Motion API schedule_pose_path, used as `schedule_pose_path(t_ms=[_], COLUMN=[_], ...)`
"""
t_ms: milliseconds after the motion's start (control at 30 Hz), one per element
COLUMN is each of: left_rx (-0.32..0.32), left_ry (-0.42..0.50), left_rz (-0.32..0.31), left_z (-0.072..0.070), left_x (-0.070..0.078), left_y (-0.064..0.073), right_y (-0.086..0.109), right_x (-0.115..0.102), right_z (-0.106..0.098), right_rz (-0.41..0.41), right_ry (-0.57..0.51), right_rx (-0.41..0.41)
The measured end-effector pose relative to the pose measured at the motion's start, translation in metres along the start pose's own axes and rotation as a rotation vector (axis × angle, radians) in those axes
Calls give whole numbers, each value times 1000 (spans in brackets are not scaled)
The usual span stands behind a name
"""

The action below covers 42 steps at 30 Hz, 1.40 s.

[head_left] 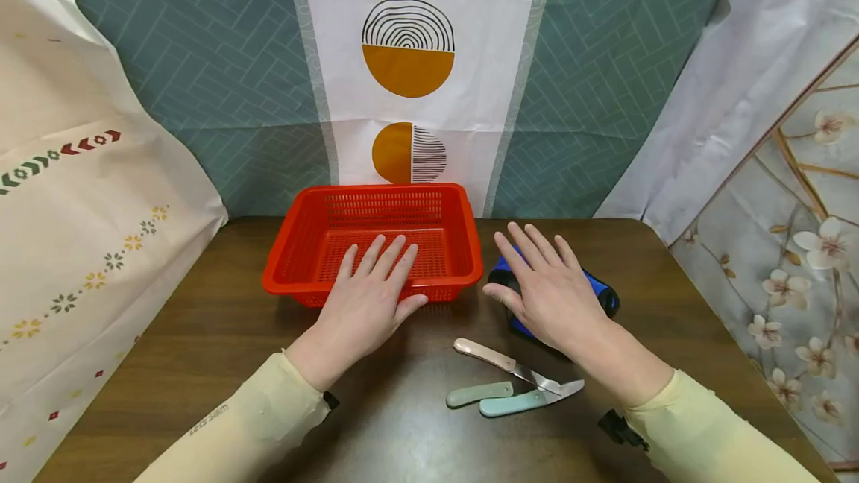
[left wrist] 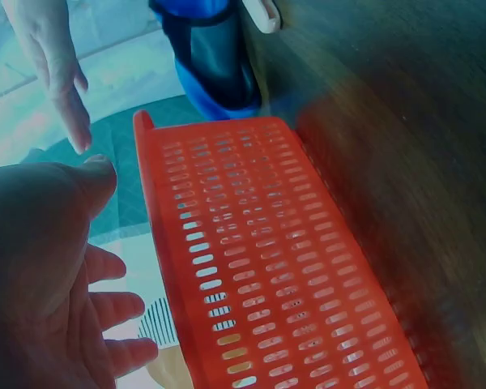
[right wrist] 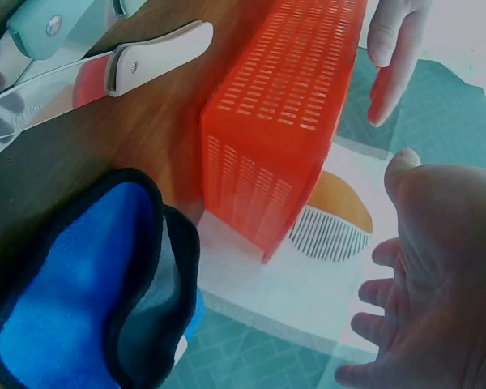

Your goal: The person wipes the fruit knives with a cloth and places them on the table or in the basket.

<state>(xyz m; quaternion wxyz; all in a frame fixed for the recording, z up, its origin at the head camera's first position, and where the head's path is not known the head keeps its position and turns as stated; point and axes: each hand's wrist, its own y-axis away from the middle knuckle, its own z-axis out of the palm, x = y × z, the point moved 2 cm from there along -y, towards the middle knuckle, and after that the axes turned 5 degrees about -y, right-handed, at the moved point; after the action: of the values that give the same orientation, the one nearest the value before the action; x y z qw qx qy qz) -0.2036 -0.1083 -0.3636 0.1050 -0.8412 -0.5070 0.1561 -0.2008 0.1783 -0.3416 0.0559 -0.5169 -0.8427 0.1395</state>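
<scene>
Lettering on the left sleeve point(head_left: 241, 420) seems to read "LETS SLIM". Three knives point(head_left: 513, 404) lie on the table point(head_left: 201, 364). Left hand point(head_left: 365, 308) and right hand point(head_left: 550, 297) spread wide, holding nothing, near one black-edged blue cloth point(head_left: 602, 291) and one red basket point(head_left: 382, 189).

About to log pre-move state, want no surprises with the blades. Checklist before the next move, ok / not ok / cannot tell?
1. Left hand free: ok, fingers extended, holding nothing.
2. Right hand free: ok, apart from the blue fabric item.
3. Pink-handled knife folded: not ok, blade out.
4. Teal-handled knife folded: not ok, blade out, crossing the pink-handled one's.
5. Green-handled knife folded: looks ok, no blade shows past its handle.
6. Red basket upright: ok, opening up.
</scene>
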Motion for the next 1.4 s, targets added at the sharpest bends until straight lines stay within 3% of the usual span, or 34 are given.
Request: schedule_pose_path(t_ms=[167,400,800,933,1167,1267,1400], left_rx=[-3,-5,-19,10,125,129,85], left_ry=[6,15,42,66,79,70,61], left_rz=[-1,59,109,153,257,309,381], left_z=[0,-4,-4,-3,2,4,8], left_x=[3,18,33,43,61,70,81], left_y=[0,1,3,6,15,20,25], right_y=[3,12,31,36,37,37,37], right_x=[4,10,26,34,48,54,61], right_z=[1,2,4,5,10,14,18], right_rz=[17,34,60,80,105,119,133], right_ry=[-2,3,26,37,34,34,33], right_rx=[-25,-35,-28,-34,-38,-40,-37])
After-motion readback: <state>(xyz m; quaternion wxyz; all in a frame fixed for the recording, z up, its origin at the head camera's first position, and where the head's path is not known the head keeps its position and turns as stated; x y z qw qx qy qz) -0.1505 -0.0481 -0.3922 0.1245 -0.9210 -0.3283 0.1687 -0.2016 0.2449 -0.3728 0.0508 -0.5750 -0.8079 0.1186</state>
